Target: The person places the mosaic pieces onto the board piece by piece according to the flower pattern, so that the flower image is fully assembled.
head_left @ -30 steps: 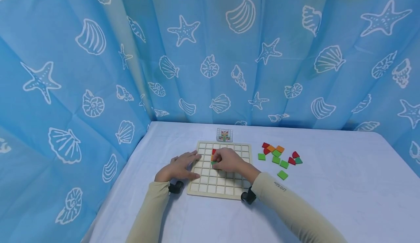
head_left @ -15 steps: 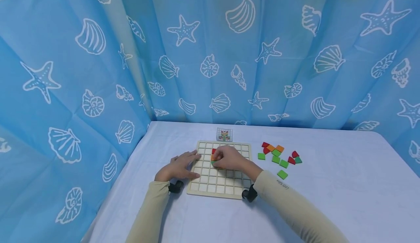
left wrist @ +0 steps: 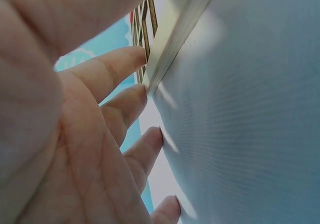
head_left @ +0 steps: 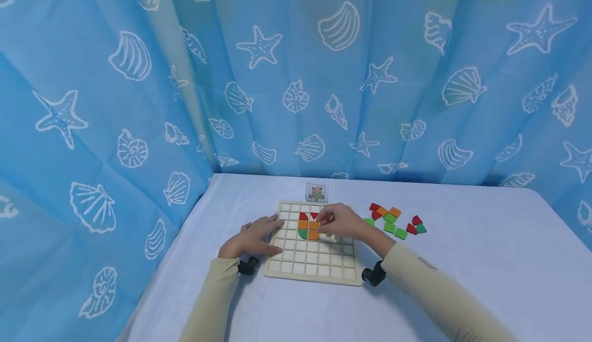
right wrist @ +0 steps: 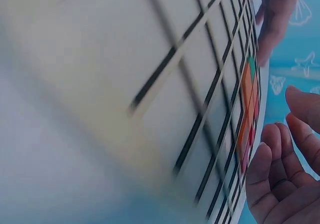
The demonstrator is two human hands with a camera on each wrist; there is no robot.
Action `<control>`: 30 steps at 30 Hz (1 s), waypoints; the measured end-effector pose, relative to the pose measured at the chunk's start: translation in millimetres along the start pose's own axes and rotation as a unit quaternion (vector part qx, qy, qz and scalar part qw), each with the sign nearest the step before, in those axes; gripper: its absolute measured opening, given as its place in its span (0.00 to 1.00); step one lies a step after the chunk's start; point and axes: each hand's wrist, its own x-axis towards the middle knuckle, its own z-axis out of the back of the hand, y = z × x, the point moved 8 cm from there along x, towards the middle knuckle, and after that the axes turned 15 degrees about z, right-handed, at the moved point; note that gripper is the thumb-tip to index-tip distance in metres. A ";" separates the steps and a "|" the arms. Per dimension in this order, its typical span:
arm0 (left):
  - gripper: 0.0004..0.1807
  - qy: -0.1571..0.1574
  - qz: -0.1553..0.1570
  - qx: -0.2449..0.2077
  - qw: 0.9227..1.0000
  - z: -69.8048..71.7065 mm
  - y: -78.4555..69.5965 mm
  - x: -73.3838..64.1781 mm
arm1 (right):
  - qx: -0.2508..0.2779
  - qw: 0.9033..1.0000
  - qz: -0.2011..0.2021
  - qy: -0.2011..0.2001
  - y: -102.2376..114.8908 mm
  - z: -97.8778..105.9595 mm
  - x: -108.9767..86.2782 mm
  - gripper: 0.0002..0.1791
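Observation:
A wooden grid board [head_left: 314, 279] lies on the table. Placed in its upper middle cells are orange tiles [head_left: 314, 235], a green rounded tile [head_left: 302, 234], a red rounded tile [head_left: 302, 216] and a small red piece [head_left: 314, 215]. My right hand [head_left: 344, 222] hovers just right of these tiles; in the right wrist view its thumb [right wrist: 302, 106] and fingers stand apart with nothing between them. My left hand [head_left: 253, 238] rests at the board's left edge, its fingers spread, two fingertips [left wrist: 137, 56] touching the wooden rim [left wrist: 175, 38].
A small pattern card [head_left: 316, 192] lies behind the board. Right of the board are loose tiles: lime green [head_left: 389, 227], orange [head_left: 395, 212], red [head_left: 411, 228] and dark green [head_left: 421, 228]. A blue shell-print curtain [head_left: 296, 75] hangs behind the white table [head_left: 485, 239].
My right hand has drawn back to the right and its fingers have parted, uncovering orange tiles and the small red piece. The right forearm now covers the nearest lime green tile. My left hand stays put.

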 end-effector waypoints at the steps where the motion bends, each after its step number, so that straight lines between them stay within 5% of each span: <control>1: 0.45 0.001 0.002 0.001 1.000 -0.3 -0.1 -0.4 | -0.005 1.000 -0.006 -0.003 -4.0 4.3 -4.1 0.11; 12: 0.44 0.005 0.007 0.003 1.000 1.3 -1.3 -3.0 | -0.028 0.998 -0.032 -0.041 -31.5 48.0 -37.3 0.13; 30: 0.44 0.002 0.002 -0.004 1.000 1.1 -1.7 -4.6 | -0.075 0.991 -0.093 -0.068 -58.8 85.6 -72.1 0.13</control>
